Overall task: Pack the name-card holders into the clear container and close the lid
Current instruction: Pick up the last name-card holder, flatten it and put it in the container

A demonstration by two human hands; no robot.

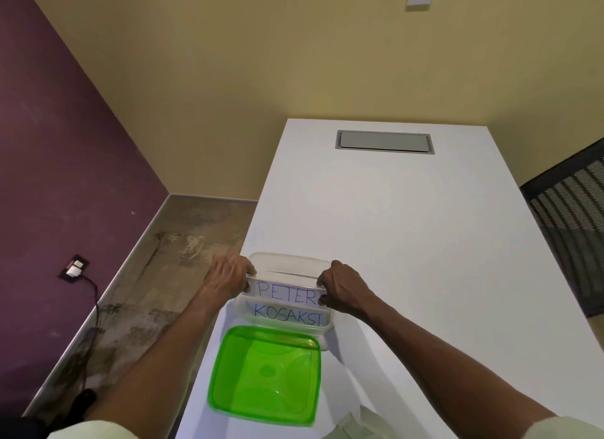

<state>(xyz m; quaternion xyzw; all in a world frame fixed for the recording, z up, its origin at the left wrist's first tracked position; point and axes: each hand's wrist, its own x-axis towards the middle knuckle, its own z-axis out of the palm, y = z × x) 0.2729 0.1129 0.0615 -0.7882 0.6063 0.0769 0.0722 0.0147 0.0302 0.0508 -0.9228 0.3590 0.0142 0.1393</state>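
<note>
A clear container [287, 258] stands on the white table near its left edge. Inside it a name-card holder reading "PETER" [286, 291] is held at both ends: my left hand [230, 275] pinches its left end and my right hand [340, 288] pinches its right end. A second holder reading "KOSAKSI" [287, 311] stands in the container just in front of it. The green translucent lid [266, 373] lies on the table, nearer to me than the container, separate from it.
The white table [408, 242] stretches away, with a grey cable hatch [385, 140] at its far end. A black mesh chair [572, 222] stands at the right. The floor at the left has a wall socket with a black cable [73, 268].
</note>
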